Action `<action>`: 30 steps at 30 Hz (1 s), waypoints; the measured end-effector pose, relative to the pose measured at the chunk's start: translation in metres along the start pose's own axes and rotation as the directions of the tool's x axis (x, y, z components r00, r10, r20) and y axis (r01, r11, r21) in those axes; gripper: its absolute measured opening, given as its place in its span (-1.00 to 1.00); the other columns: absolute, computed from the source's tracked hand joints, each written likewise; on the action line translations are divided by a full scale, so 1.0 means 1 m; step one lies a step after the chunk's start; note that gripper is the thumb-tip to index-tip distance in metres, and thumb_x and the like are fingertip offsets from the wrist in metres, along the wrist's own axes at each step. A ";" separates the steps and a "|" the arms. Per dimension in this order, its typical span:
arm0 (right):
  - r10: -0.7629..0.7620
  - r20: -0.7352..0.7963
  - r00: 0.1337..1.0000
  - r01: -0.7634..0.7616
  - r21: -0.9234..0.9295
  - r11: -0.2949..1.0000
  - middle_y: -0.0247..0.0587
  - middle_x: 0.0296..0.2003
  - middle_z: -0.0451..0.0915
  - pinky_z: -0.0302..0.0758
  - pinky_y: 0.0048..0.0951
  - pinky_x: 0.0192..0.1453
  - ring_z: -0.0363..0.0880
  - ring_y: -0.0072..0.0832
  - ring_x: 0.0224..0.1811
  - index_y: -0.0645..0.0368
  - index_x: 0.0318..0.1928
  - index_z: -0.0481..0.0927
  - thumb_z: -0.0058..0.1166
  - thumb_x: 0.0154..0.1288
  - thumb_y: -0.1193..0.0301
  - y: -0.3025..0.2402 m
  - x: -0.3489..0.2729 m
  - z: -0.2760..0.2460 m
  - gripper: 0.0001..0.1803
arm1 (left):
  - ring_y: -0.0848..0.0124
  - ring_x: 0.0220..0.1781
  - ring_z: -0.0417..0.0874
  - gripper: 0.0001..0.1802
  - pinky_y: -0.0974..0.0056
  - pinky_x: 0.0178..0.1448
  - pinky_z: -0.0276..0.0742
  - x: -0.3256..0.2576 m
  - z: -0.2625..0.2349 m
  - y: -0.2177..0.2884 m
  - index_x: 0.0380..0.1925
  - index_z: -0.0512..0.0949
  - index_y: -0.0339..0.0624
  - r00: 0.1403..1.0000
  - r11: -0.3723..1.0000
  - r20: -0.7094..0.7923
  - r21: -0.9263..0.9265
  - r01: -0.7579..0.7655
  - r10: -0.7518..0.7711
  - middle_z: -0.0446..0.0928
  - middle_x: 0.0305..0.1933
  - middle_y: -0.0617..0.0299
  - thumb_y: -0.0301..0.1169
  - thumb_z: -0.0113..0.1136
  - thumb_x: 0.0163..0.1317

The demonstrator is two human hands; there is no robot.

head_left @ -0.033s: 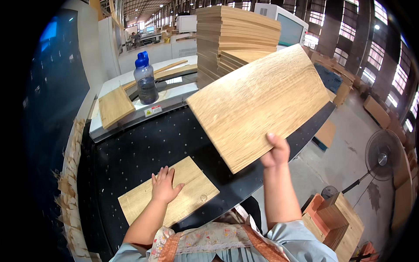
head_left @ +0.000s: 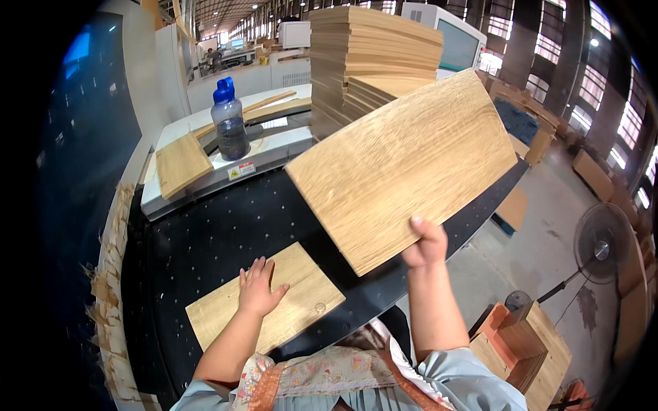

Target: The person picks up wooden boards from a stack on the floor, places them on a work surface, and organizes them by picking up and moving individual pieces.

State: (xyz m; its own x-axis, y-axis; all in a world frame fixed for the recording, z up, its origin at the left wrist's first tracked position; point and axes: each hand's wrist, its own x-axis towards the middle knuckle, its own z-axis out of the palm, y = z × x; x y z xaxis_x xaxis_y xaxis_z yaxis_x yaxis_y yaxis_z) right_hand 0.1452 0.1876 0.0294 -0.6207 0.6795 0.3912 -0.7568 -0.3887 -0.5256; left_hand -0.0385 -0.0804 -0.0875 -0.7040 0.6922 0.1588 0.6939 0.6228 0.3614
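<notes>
The view comes from a wide fisheye camera on the person's head, the left one of a side-by-side pair, tilted forward and down over the apron (head_left: 329, 375). It looks from close above the left hand (head_left: 259, 291) and right hand (head_left: 426, 248), with the forearms (head_left: 229, 348) rising from below them. The black surface (head_left: 226, 222) spreads around the left hand; far beyond both hands, the view reaches the roof (head_left: 229, 12). Right of the right hand, tall windows (head_left: 627, 127) lean. Well left of the left hand, darkness makes details hard to judge.
</notes>
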 end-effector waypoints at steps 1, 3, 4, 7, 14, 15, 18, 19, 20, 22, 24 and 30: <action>0.020 -0.006 1.000 -0.020 0.011 1.000 -0.03 0.09 0.42 0.37 -0.10 0.23 0.40 -0.09 0.14 0.27 0.22 0.22 0.16 -0.06 0.58 0.016 -0.012 -0.005 -0.26 | 0.08 0.42 0.09 -0.29 -0.07 0.46 -0.16 -0.001 0.001 -0.008 0.20 0.30 -0.12 1.000 0.999 -0.024 -0.041 -0.015 0.014 0.12 0.38 0.00 -0.05 0.19 0.07; 0.093 0.011 0.996 -0.093 0.037 0.995 -0.06 0.07 0.44 0.36 -0.12 0.22 0.41 -0.13 0.13 0.26 0.20 0.26 0.19 -0.08 0.58 0.042 -0.034 -0.017 -0.27 | 0.12 0.37 0.22 -0.27 0.05 0.42 0.04 0.002 0.011 -0.020 0.22 0.27 -0.17 0.986 0.913 -0.107 -0.376 -0.158 0.126 0.21 0.32 -0.01 -0.20 0.26 0.04; 0.134 0.006 0.991 -0.134 0.064 0.989 -0.07 0.05 0.46 0.33 -0.14 0.24 0.41 -0.15 0.13 0.27 0.19 0.28 0.19 -0.08 0.59 0.056 -0.045 -0.012 -0.28 | 0.15 0.36 0.24 -0.26 0.08 0.41 0.08 0.001 0.021 -0.031 0.23 0.25 -0.18 0.982 0.776 -0.133 -0.602 -0.186 0.132 0.23 0.31 -0.01 -0.23 0.27 0.03; 0.218 -0.025 0.976 -0.216 0.070 0.974 -0.07 0.06 0.45 0.31 -0.16 0.25 0.41 -0.16 0.13 0.27 0.18 0.28 0.19 -0.09 0.61 0.082 -0.067 -0.010 -0.28 | 0.26 0.34 0.26 -0.11 0.18 0.40 0.11 0.002 0.021 -0.040 0.29 0.14 -0.28 0.981 0.410 -0.024 -0.907 -0.102 0.192 0.27 0.27 0.05 -0.35 0.37 -0.05; 0.333 -0.020 0.943 -0.334 -0.076 0.940 -0.08 0.01 0.46 0.34 -0.22 0.20 0.42 -0.21 0.09 0.26 0.17 0.29 0.22 -0.09 0.60 0.103 -0.086 0.001 -0.29 | 0.34 0.24 0.36 -0.22 0.22 0.29 0.27 0.005 0.000 -0.048 0.21 0.27 -0.26 0.936 0.143 0.287 -0.955 0.262 0.206 0.40 0.18 0.17 -0.56 0.38 -0.08; 0.358 -0.020 0.934 -0.358 -0.102 0.928 -0.09 0.01 0.46 0.34 -0.22 0.20 0.41 -0.22 0.09 0.26 0.17 0.29 0.21 -0.09 0.60 0.105 -0.087 0.001 -0.29 | 0.35 0.21 0.38 -0.26 0.23 0.26 0.30 0.006 0.004 -0.049 0.18 0.32 -0.25 0.945 0.175 0.237 -0.964 0.200 0.224 0.42 0.16 0.17 -0.56 0.39 -0.08; 0.401 -0.009 0.916 -0.397 -0.156 0.904 -0.09 0.03 0.44 0.35 -0.22 0.19 0.40 -0.22 0.10 0.26 0.17 0.28 0.21 -0.08 0.60 0.107 -0.087 0.011 -0.29 | 0.36 0.15 0.45 -0.35 0.24 0.19 0.38 0.007 0.005 -0.052 0.09 0.43 -0.21 0.966 0.302 0.130 -0.952 0.059 0.223 0.48 0.11 0.19 -0.53 0.42 -0.09; 0.389 -0.010 0.921 -0.385 -0.167 0.908 -0.08 0.03 0.43 0.34 -0.22 0.19 0.39 -0.21 0.11 0.27 0.17 0.27 0.20 -0.08 0.60 0.106 -0.086 0.015 -0.29 | 0.36 0.13 0.46 -0.36 0.24 0.18 0.39 0.009 0.005 -0.050 0.07 0.46 -0.20 0.972 0.355 0.126 -0.934 0.049 0.198 0.49 0.10 0.19 -0.51 0.44 -0.11; 0.380 -0.008 0.925 -0.375 -0.173 0.911 -0.08 0.04 0.43 0.34 -0.22 0.19 0.39 -0.20 0.12 0.27 0.18 0.27 0.20 -0.08 0.60 0.108 -0.085 0.019 -0.28 | 0.37 0.11 0.48 -0.37 0.24 0.17 0.40 0.010 0.003 -0.050 0.05 0.48 -0.18 0.978 0.411 0.123 -0.911 0.044 0.167 0.50 0.09 0.19 -0.49 0.46 -0.13; 0.367 0.004 0.930 -0.361 -0.169 0.917 -0.07 0.06 0.42 0.34 -0.21 0.20 0.39 -0.19 0.12 0.27 0.19 0.25 0.19 -0.07 0.59 0.111 -0.083 0.021 -0.28 | 0.38 0.10 0.48 -0.33 0.26 0.16 0.40 0.010 0.005 -0.052 0.03 0.51 -0.12 0.986 0.566 0.109 -0.824 0.016 0.130 0.51 0.09 0.21 -0.41 0.53 -0.20; 0.359 0.021 0.933 -0.351 -0.171 0.921 -0.04 0.08 0.39 0.33 -0.18 0.22 0.38 -0.17 0.13 0.29 0.20 0.23 0.14 -0.05 0.60 0.112 -0.081 0.021 -0.29 | 0.36 0.11 0.46 -0.32 0.27 0.17 0.39 0.012 0.010 -0.056 0.02 0.51 -0.14 0.984 0.554 0.103 -0.833 0.005 0.145 0.50 0.10 0.17 -0.36 0.52 -0.21; 0.326 -0.041 0.944 -0.328 -0.163 0.930 -0.02 0.05 0.42 0.35 -0.14 0.22 0.41 -0.18 0.11 0.33 0.20 0.22 0.06 -0.04 0.63 0.118 -0.078 0.023 -0.31 | 0.34 0.10 0.48 -0.38 0.26 0.16 0.39 0.009 0.001 -0.053 0.02 0.50 -0.17 0.991 0.403 0.069 -0.915 0.017 0.115 0.50 0.09 0.14 -0.32 0.47 -0.12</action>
State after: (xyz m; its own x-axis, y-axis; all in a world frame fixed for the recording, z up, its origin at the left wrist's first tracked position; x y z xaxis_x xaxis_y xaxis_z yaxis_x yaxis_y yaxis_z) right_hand 0.0994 0.0739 -0.0457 -0.8248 0.5402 0.1673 -0.4668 -0.4833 -0.7407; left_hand -0.0812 -0.1065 -0.1064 -0.6074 0.7827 0.1358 0.1291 -0.0714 0.9891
